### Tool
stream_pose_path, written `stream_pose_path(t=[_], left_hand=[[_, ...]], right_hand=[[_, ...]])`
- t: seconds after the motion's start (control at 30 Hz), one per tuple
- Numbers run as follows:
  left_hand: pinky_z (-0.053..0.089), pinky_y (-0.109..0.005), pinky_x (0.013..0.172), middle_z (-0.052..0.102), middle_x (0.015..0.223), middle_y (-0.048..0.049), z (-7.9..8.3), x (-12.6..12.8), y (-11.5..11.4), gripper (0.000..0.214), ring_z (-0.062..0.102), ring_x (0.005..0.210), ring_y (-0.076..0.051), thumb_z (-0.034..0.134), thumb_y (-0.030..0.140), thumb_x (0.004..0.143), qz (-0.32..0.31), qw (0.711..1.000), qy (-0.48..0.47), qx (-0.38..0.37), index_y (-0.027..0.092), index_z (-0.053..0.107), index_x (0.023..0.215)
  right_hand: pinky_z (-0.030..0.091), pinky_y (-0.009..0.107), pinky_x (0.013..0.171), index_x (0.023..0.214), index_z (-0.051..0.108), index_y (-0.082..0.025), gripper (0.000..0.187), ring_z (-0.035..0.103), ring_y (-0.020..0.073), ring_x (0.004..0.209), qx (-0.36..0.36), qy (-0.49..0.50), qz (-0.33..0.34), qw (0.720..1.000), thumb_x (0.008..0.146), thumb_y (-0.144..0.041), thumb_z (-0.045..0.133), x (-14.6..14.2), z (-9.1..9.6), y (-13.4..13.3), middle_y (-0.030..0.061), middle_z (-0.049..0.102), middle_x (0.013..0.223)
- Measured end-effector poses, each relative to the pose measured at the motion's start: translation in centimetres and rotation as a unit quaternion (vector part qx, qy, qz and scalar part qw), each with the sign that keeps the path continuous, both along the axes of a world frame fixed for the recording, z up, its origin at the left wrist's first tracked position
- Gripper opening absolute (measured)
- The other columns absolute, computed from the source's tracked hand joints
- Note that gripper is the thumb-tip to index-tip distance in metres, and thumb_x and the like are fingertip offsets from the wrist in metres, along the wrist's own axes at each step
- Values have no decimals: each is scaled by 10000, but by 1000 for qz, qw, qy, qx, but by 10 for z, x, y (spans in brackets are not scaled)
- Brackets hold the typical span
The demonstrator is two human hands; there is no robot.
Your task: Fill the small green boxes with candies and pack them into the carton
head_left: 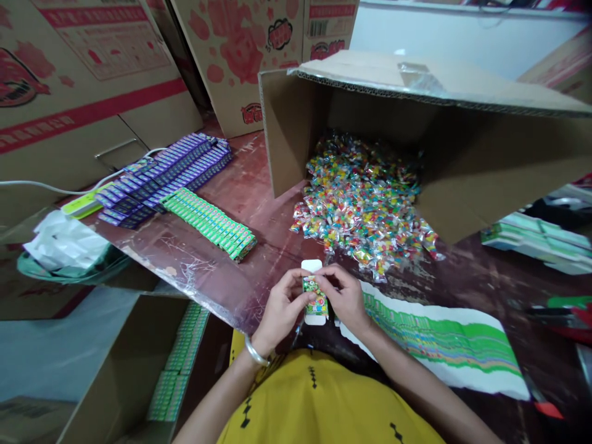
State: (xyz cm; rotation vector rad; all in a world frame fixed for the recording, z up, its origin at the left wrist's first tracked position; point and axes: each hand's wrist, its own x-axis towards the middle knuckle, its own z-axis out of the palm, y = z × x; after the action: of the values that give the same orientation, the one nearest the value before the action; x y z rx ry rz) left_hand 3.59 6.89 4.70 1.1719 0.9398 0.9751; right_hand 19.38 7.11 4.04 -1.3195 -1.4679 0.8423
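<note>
Carton (317,308) in both hands (282,308), candies (365,213) beyond

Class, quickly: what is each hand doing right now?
Left hand: fingers curled, holding one side of the small printed carton.
Right hand: fingers curled, holding the same carton's other side.

Counter (277,237) lay open between green box row (210,222) and candy heap (365,206); carton flaps (287,126) walled heap both sides; fanned green cards (444,339) crowded right of right hand (346,297).
</note>
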Motion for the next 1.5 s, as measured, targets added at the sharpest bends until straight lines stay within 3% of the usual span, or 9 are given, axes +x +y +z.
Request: stream_pose_path(t=[0.2,0.33,0.47,0.63,0.8,1.03,1.37,1.43,1.5], left_hand=[[484,-273,831,620,1044,-47,-1,7,-3,325,606,957,-168,642,204,819,37,999,-35,-4,205,485,1103],[492,-253,742,630,962,-16,-3,7,-3,387,630,822,-138,688,218,780,63,996,-59,-33,223,423,1062],[488,-245,715,626,941,-11,-5,4,-2,361,633,801,-135,690,226,776,64,997,-36,-29,217,434,1031],[498,-267,777,610,994,-24,-5,3,-3,352,631,887,-151,685,221,790,74,997,11,1,220,451,1052],[507,-298,836,615,1002,-28,-1,6,-5,379,625,933,-166,691,229,783,67,997,31,12,222,477,1096],[499,-279,822,637,1063,-48,-2,2,-4,409,616,954,-179,649,243,822,70,997,33,18,226,541,1216],[490,-247,773,653,964,-28,-7,2,-1,284,613,876,-150,687,233,795,58,998,1,-5,193,562,1047],[486,-228,730,632,880,-2,-7,-2,1,281,605,810,-132,722,232,759,75,997,11,-7,189,547,975],[471,-202,686,598,797,24,-10,-6,4,297,590,750,-112,753,239,722,106,994,22,-14,184,510,884]], right_hand=[[474,303,797,782,596,-211,107,606,184,922,13,46,18,999,856,-286,615,1,5,8,55,614,1019],[494,295,753,889,531,-230,172,614,166,803,-29,150,25,988,828,-327,659,0,8,12,19,620,865],[470,276,706,746,560,-202,226,578,152,732,-64,113,77,989,779,-368,710,2,14,17,6,602,769],[461,266,657,816,636,-182,262,586,152,712,-158,119,81,977,718,-392,757,8,13,25,15,645,788],[415,246,601,686,608,-174,271,519,122,609,-158,128,74,976,743,-408,733,14,9,31,-26,582,645],[471,290,716,780,664,-203,163,597,173,794,-48,31,95,994,845,-351,639,10,17,21,33,646,842],[499,289,710,977,654,-215,188,637,177,837,-91,9,134,987,867,-362,614,14,11,13,35,673,924],[498,283,678,1069,610,-230,260,638,176,814,-92,-32,104,990,863,-388,618,29,11,18,35,672,953],[489,299,675,1100,582,-241,282,630,183,783,-56,-145,4,988,865,-393,614,50,10,25,45,661,961]])
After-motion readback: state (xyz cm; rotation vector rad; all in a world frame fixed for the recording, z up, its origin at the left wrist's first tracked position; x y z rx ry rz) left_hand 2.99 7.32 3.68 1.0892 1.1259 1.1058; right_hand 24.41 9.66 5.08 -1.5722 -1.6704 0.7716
